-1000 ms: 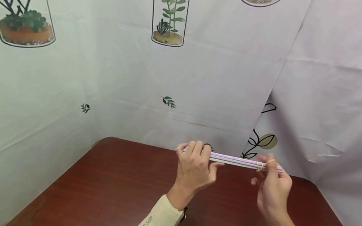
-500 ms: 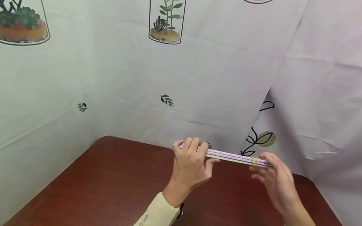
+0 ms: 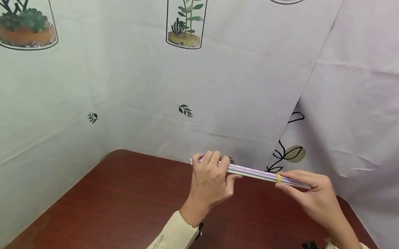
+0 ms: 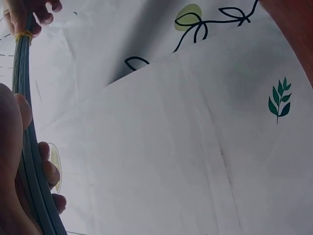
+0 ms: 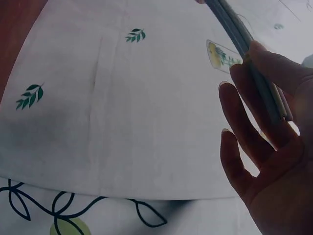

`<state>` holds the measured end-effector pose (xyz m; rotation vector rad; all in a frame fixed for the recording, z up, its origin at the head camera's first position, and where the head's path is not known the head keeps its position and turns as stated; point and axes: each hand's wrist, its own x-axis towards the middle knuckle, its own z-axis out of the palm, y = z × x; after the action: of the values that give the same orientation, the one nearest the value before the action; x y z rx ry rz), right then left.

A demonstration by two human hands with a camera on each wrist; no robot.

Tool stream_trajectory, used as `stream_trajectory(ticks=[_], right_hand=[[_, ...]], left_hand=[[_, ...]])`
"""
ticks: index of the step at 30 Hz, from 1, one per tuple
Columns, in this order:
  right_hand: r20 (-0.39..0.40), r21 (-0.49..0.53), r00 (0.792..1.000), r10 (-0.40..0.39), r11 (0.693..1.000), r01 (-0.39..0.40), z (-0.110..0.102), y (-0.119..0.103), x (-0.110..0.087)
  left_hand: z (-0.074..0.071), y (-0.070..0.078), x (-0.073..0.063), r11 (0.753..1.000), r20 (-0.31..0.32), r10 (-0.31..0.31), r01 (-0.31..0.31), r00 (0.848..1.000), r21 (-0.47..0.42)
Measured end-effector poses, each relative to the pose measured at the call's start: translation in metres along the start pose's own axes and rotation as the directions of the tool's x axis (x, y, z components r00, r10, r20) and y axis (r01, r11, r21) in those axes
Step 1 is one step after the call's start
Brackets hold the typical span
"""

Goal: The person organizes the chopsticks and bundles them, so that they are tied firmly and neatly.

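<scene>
Reddish-brown tabletop [image 3: 131, 207]; plant-printed white cloth [image 3: 134, 80] behind. Above the table I hold a bundle of slim rods [image 3: 251, 172], nearly level: my left hand [image 3: 210, 181] grips one end; my right hand [image 3: 320, 199] pinches it at a yellow band [image 3: 278, 178] near the other. Left sleeve [image 3: 169, 230] lettering: "Let's", second word unclear.

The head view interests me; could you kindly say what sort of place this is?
Probably a makeshift booth for handwork: creased, plant-print sheeting hangs behind and beside a reddish table, and a bundle of rods is held up.
</scene>
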<state>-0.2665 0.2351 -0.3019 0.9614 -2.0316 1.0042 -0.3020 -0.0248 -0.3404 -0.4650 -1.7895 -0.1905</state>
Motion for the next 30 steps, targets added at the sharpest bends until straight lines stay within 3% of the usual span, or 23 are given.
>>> stream_trajectory(ticks=[4,8,11,14,15,18,20,24,28,30], right_hand=[[-0.009,-0.051,0.993,-0.116,0.992,0.115,0.002,0.0,0.005],[-0.04,-0.191,0.971,-0.234,0.956,0.223,0.008,-0.001,0.01],[-0.002,-0.319,0.964,-0.266,0.914,0.251,0.018,-0.004,0.013],[0.047,-0.377,0.962,-0.27,0.887,0.268,0.027,-0.006,0.015],[0.054,-0.377,0.961,-0.27,0.886,0.269,0.028,-0.007,0.015],[0.044,-0.285,0.965,-0.259,0.922,0.26,0.024,-0.006,0.015],[0.051,-0.211,0.975,-0.217,0.952,0.223,0.017,-0.005,0.014],[0.073,-0.131,0.985,-0.154,0.978,0.163,0.003,0.0,0.012],[0.053,-0.145,0.979,-0.195,0.969,0.201,0.005,0.003,0.011],[0.034,-0.213,0.967,-0.252,0.944,0.253,0.013,0.0,0.013]], left_hand=[[0.0,0.004,0.0,1.0,-0.009,-0.001,0.001,1.0,0.014],[0.0,0.008,-0.001,1.0,-0.01,-0.001,0.001,1.0,0.027],[0.0,0.01,-0.001,0.999,0.006,0.017,-0.017,1.0,0.037],[0.0,0.01,-0.001,0.998,0.021,0.031,-0.032,0.999,0.053],[0.0,0.01,-0.001,0.998,0.022,0.031,-0.032,0.999,0.055],[0.0,0.009,-0.001,0.998,0.019,0.022,-0.023,1.0,0.052],[0.001,0.01,-0.001,0.999,0.012,0.013,-0.013,1.0,0.038],[0.001,0.009,0.0,1.0,0.004,-0.009,0.008,1.0,0.021],[0.002,0.014,-0.001,1.0,0.008,0.002,-0.002,1.0,0.028],[0.002,0.018,-0.002,0.999,0.011,0.005,-0.005,1.0,0.031]])
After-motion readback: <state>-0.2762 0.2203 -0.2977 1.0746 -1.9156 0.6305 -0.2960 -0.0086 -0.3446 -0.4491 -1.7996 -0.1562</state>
